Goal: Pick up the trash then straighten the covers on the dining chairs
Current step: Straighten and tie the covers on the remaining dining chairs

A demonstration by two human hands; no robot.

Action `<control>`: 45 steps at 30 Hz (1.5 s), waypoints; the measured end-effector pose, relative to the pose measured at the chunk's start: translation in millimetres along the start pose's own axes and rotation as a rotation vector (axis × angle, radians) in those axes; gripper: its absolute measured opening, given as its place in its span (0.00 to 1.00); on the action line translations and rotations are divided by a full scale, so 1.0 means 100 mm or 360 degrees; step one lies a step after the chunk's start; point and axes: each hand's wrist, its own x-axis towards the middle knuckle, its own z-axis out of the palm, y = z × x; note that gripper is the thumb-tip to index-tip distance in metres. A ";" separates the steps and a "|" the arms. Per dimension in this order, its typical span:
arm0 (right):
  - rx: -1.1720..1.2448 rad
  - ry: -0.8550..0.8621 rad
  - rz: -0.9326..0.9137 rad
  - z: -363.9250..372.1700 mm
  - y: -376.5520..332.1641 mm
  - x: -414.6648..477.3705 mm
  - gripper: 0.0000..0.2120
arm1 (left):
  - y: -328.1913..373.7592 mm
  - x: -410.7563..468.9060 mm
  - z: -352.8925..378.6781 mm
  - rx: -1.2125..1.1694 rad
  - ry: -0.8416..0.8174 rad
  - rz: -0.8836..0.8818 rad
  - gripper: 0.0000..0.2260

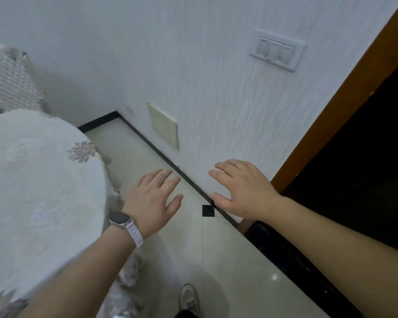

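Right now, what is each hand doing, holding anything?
Left hand: open, fingers spread, holding nothing.
Right hand: open, palm down, holding nothing.

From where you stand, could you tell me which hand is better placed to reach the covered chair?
Left, probably. The left hand is open, empty and nearer the covered chair at far left; the right hand, also empty, hovers by the wall.

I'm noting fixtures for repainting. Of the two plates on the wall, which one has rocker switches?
The white upper plate, near the brown door frame, carries three rocker switches. The yellowed lower plate, just above the black skirting, is blank.
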 end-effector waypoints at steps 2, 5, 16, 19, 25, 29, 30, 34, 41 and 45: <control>0.0011 0.0008 -0.0020 0.00 0.01 0.18 0.26 | -0.13 0.09 0.00 0.0001 0.0030 -0.0002 0.19; 0.0027 0.0016 -0.0040 0.02 0.00 0.51 0.27 | -0.36 0.20 -0.03 -0.0005 0.0027 -0.0073 0.20; 0.0141 0.0124 -0.0259 0.27 0.34 1.87 0.27 | -1.07 0.89 0.10 0.0079 -0.0074 -0.0286 0.21; 0.0186 0.0147 -0.0297 0.41 0.51 2.39 0.26 | -1.28 1.20 0.16 0.0156 -0.0094 -0.0347 0.21; 0.0321 0.0135 -0.0415 0.51 0.86 3.45 0.26 | -1.70 1.97 0.20 0.0270 -0.0191 -0.0514 0.22; 0.0355 0.0158 -0.0519 0.54 1.04 4.05 0.28 | -1.93 2.39 0.24 0.0319 -0.0156 -0.0589 0.22; 0.0357 0.0161 -0.0561 0.54 1.07 4.18 0.27 | -1.98 2.47 0.25 0.0321 -0.0151 -0.0607 0.22; 0.0397 0.0176 -0.0632 0.53 1.14 4.59 0.26 | -2.18 2.70 0.28 0.0331 -0.0157 -0.0685 0.22; 0.0395 0.0156 -0.0646 0.62 1.19 5.34 0.26 | -2.76 3.13 0.35 0.0342 -0.0168 -0.0734 0.22; 0.0345 0.0119 -0.0647 0.72 1.17 5.80 0.26 | -3.21 3.41 0.50 0.0296 -0.0131 -0.0715 0.22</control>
